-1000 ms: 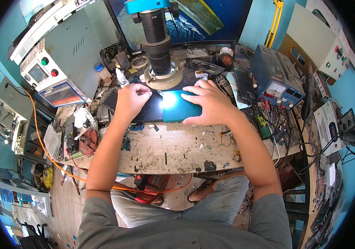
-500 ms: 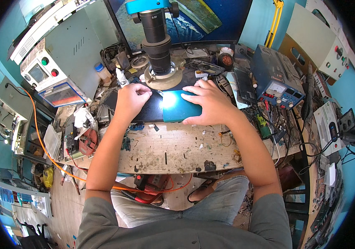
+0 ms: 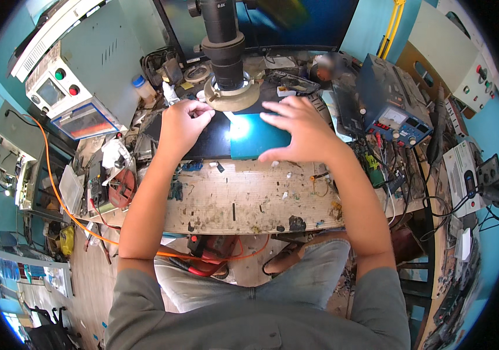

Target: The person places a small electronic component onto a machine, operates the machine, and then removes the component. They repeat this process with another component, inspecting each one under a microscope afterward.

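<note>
Under the bright spot of a black microscope [image 3: 225, 64] lies a flat teal slab [image 3: 264, 142], partly on a dark mat [image 3: 210, 144]. A small pale strip [image 3: 229, 116] shows at the slab's upper left, beside the light. My left hand [image 3: 184, 125] is left of the slab over the mat, thumb and fingertips pinched together; whatever they hold is too small to make out. At the slab's right side, my right hand [image 3: 308, 131] has its fingers spread, with nothing in its grasp. Whether its fingertips touch the slab, I cannot tell.
A monitor [image 3: 302, 29] stands behind the microscope. Left are a grey machine [image 3: 95, 64] and a blue-capped bottle [image 3: 143, 87]; right, a blue power supply [image 3: 395, 105] and tangled cables. Small scraps litter the wooden bench [image 3: 249, 198]. An orange hose [image 3: 51, 175] hangs at left.
My right hand's fingers have loosened and spread away from the slab's edge. My left hand stays pinched. The view has tilted slightly, and the monitor's picture has become darker and blurred.
</note>
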Demonstrator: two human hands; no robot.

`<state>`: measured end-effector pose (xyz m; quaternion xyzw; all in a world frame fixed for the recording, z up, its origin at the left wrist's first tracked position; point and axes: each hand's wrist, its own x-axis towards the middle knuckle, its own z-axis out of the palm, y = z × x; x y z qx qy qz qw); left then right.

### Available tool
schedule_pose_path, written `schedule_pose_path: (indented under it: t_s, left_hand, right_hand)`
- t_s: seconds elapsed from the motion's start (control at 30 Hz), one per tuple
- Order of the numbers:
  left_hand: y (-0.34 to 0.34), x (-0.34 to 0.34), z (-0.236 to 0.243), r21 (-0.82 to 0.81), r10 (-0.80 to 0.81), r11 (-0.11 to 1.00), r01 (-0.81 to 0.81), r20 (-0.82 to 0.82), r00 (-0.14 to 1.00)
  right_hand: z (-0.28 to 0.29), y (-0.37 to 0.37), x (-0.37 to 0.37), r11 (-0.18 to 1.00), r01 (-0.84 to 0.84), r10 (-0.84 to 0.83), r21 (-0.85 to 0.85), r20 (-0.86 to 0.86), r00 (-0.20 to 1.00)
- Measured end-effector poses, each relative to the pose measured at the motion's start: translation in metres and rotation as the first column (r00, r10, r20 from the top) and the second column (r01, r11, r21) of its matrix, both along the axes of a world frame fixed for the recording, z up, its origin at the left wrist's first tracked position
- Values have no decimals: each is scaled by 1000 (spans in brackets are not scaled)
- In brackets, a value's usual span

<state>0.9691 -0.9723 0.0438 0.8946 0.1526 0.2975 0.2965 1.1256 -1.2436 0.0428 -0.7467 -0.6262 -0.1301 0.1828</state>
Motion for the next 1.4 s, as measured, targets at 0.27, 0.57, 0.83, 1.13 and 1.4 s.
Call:
schedule_pose_path:
  t_s: [0.27,0.57,0.83,1.13,1.4]
  left_hand:
    - [-21,-2,3,22,-185,983,184,27,982]
    - [-27,-6,6,26,-204,979,203,36,978]
    - [-44,-12,8,-312,-300,899,307,71,951]
    - [-27,-11,16,-623,-341,719,309,71,937]
    - [-54,-25,14,492,-643,716,496,189,742]
  right_hand:
    - [16,-18,31,873,463,-364,151,-428,827]
    - [-1,-4,13,817,570,-538,82,-245,806]
    - [-13,1,16,778,621,-585,100,-248,772]
    - [-16,6,11,737,663,-624,134,-242,743]
    - [-5,2,12,692,698,-626,186,-326,708]
